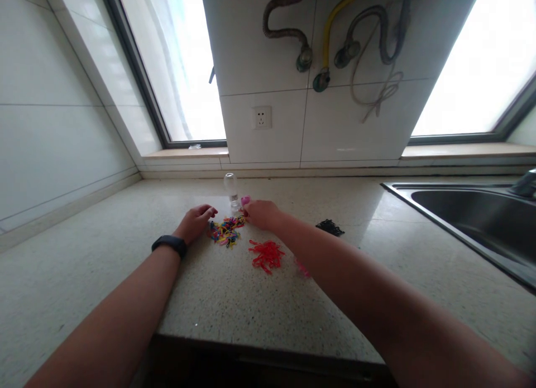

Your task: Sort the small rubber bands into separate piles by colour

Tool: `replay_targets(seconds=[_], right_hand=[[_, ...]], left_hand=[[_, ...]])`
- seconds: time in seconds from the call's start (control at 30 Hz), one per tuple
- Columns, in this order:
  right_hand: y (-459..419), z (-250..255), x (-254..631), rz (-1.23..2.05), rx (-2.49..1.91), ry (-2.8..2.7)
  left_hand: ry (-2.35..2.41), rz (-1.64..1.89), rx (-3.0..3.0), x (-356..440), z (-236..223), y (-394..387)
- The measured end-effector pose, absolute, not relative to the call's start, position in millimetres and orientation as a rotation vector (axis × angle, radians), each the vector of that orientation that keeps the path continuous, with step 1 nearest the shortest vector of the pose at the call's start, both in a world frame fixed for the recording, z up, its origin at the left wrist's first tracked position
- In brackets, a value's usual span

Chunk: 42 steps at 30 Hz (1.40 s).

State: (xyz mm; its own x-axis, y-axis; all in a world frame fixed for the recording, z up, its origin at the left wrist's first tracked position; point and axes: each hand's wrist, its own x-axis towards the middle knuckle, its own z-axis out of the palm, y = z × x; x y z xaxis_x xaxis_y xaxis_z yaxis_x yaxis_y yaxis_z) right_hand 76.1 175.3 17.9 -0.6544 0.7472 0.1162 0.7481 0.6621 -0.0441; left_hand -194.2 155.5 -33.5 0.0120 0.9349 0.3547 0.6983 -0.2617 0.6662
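One pale desk point(209, 298) beneath everything, sink point(473, 220) at right. Right forearm point(355, 282) partly blocking pink bands point(302, 268). Right hand point(263, 214) at far edge of mixed bands point(226, 230), left hand point(195, 221) alongside; cannot tell either grip. Clear bottle point(231, 188) close behind; red bands point(267, 255), black bands point(330, 227) apart, perhaps against mixing.

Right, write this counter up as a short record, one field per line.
left hand: beside multicoloured pile
right hand: near clear bottle; grip unclear
pink item: by right fingers
red pile: between forearms
pink pieces: partly behind right forearm
black pile: beyond right forearm
sink: far right
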Motion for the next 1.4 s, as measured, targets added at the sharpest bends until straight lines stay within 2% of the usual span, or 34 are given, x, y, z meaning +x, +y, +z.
replay_targets(seconds=[0.33, 0.53, 0.67, 1.0, 1.4], right_hand=[[171.1, 34.5, 107.4, 0.237, -1.030, -2.571], [148.9, 64.4, 150.7, 0.891, -0.691, -2.136], [134.9, 76.4, 188.5, 1.060, -0.645, -1.996], [149.0, 46.2, 194.4, 1.272, -0.688, -1.788], [115.4, 127.7, 244.9, 1.305, -0.515, -2.008]], left_hand=[[1.696, 1.077, 1.998, -195.2, -33.5, 154.7], [1.701, 1.059, 2.003, -196.0, -33.5, 154.8], [1.715, 1.035, 2.011, -195.3, -32.6, 153.0], [1.765, 0.972, 1.996, -194.4, -31.7, 147.8], [1.759, 0.929, 1.938, -190.0, -32.5, 139.9]])
